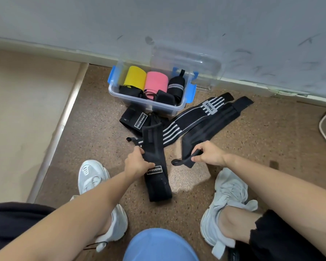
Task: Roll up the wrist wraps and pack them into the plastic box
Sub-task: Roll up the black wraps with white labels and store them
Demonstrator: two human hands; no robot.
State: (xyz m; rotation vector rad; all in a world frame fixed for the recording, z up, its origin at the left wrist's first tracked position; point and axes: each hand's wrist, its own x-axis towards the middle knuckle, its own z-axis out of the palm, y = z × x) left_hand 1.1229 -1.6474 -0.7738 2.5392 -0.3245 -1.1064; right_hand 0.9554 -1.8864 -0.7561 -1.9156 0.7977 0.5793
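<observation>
My left hand (137, 161) grips a black wrist wrap (156, 185) by its edge. The fingers (137, 150) curl round the cloth and the thumb presses just above a white-outlined label. This wrap is a flat, woven elastic band. Its near end lies on the floor (94, 119) between my two pale sneakers, and its far end rises over the pile ahead.

My right hand (209, 154) pinches the end of a second plain black wrap (196, 136) between thumb and forefinger, where a thin thumb loop (179, 162) sticks out. That band runs diagonally away towards the wall.

Between the two lies a striped wrap (177, 127), black with white lengthwise lines and a grey rubbery tag. A fourth, partly folded wrap (134, 119) lies touching the front of the plastic box (147, 104).

The box is clear and rectangular with blue side latches, and it stands on the speckled brown floor near the wall. Inside are a yellow roll (135, 76), a pink roll (156, 81) and a black roll with grey stripes (176, 85), side by side, with more black rolled cloth in front of them. The clear lid (186, 61) leans against the wall behind.
</observation>
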